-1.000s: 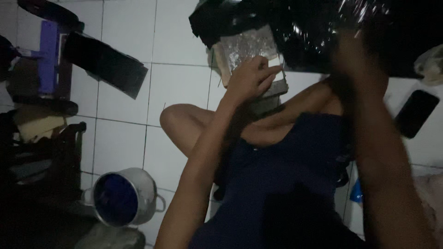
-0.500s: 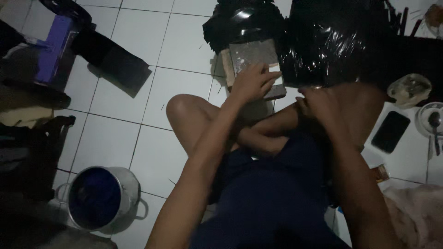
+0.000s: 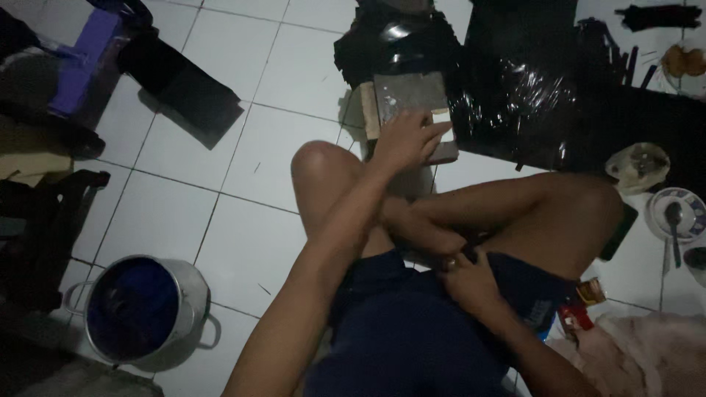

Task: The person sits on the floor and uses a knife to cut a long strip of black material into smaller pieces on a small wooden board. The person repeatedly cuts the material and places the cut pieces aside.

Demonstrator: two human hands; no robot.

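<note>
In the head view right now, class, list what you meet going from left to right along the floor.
Purple stool → metal pot with blue inside → left hand on the flat block → black plastic sheet → bowl with a spoon.

White tiled floor [image 3: 243,228] carries a metal pot [image 3: 140,309], black plastic sheet [image 3: 529,95], wooden block [image 3: 408,110].
</note>
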